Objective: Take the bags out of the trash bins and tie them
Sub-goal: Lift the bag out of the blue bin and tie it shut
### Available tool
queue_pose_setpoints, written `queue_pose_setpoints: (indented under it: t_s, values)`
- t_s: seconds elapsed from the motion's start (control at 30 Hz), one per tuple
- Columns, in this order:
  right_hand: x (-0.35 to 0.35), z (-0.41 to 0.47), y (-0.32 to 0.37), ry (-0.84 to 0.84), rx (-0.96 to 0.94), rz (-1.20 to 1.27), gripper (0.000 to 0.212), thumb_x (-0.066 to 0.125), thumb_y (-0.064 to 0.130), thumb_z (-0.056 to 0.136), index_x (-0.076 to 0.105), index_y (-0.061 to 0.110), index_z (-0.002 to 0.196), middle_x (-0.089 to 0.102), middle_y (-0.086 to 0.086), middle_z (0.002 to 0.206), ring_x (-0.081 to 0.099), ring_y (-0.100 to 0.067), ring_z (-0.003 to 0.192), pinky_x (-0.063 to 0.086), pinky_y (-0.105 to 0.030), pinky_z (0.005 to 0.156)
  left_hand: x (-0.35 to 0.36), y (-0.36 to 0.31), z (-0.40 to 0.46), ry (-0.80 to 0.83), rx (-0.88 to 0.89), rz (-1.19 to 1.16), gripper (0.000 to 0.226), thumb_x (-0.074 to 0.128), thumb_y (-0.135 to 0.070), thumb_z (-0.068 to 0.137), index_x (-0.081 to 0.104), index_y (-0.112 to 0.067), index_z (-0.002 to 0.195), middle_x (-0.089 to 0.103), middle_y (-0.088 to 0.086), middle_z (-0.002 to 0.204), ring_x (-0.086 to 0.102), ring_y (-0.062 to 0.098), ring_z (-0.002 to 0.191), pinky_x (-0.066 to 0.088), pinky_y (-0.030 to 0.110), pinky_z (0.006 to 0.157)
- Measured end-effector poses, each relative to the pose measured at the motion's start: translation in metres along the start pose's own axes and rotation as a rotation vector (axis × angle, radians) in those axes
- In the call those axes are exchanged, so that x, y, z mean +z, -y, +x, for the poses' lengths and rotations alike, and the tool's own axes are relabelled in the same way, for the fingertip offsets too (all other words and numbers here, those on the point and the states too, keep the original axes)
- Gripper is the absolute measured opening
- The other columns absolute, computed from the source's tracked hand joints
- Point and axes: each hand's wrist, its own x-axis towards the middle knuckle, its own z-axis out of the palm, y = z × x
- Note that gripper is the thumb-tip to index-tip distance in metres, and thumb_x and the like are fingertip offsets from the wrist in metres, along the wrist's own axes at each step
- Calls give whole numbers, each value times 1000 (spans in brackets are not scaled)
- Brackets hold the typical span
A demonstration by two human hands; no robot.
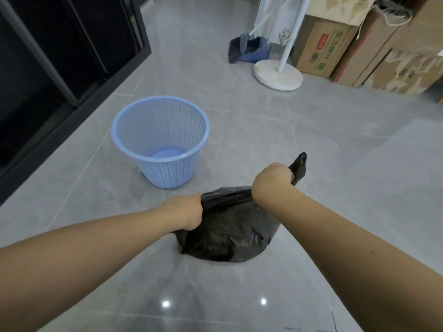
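On a grey tiled floor [239,111], an emptied blue mesh trash bin [160,140] stands left of a black trash bag [227,231], whose gathered top is gripped by the left hand [185,213] and the right hand [272,182]. The thin, soft, slippery film appears lightly filled; it is best held by its twisted ends.

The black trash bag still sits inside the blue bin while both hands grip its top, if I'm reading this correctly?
Not quite. The head view shows the black trash bag lying on the floor beside the blue bin, already out of it. The left hand and right hand do grip its top.
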Motion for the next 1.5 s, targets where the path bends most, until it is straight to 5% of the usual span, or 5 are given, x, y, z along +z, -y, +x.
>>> queue_pose_setpoints:
  t_s: [0.27,0.43,0.67,1.03,1.5]
  values:
    - [27,-2,-5,256,79,-83,16,53,11,83,56,17,70,50,6,61,43,-15,46,29,-21,40,19,-1,-8,203,-222,-90,88,51,-75,64,44,-19,132,59,1,92,62,23,95,48,30,80]
    - [21,-1,-1,282,65,-37,18,45,2,68,56,16,68,48,3,58,39,-16,42,32,-18,41,31,-6,2,586,-248,-16,40,47,-47,94,50,-12,75,46,3,71,40,16,58,35,23,56]
    - [0,10,-26,197,-120,276,18,37,11,91,54,7,95,55,-9,102,59,-32,93,49,-41,90,22,3,9,561,-385,-409,30,30,-14,97,54,-4,81,54,8,62,49,20,52,43,32,56]
    - [16,17,-48,67,53,386,14,50,14,87,62,13,95,62,-4,105,61,-29,97,47,-38,79,-17,7,6,-55,-270,-1032,21,37,0,91,44,-7,73,42,7,57,33,18,41,25,13,35]
    - [30,-1,-61,453,-15,294,53,63,41,90,50,8,130,66,-5,101,65,-24,106,49,-38,98,-12,15,7,550,-341,-904,32,50,-28,87,41,-23,56,35,-6,50,20,9,39,16,19,40]
